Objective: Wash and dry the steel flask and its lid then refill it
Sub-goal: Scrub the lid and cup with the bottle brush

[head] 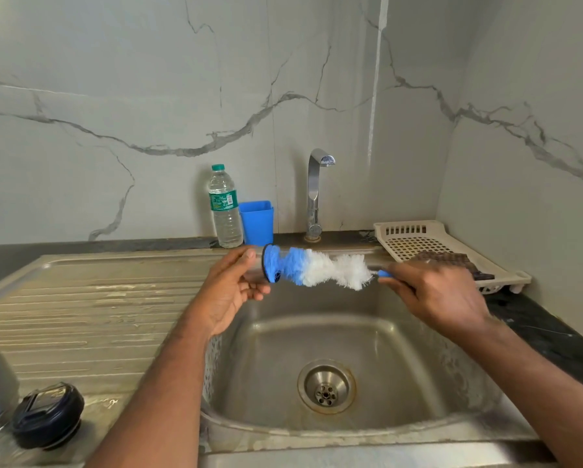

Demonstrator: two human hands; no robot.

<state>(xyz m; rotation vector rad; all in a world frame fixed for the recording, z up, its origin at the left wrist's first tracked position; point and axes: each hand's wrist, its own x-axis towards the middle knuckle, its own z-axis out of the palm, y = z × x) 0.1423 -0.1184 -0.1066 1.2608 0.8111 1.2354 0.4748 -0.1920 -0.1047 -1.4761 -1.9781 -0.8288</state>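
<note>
Both forearms outstretched, left hand [236,285] loosely cupped, right hand [435,292] with fingers curled tight.

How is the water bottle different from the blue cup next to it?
The water bottle is see-through, so the water inside shows; the blue cup is solid blue and hides whatever it holds. The water bottle is taller and slimmer, while the blue cup is shorter and boxier. The water bottle has a green cap on, but the blue cup is open on top. Both stand upright, side by side, against the wall behind the sink.
</note>
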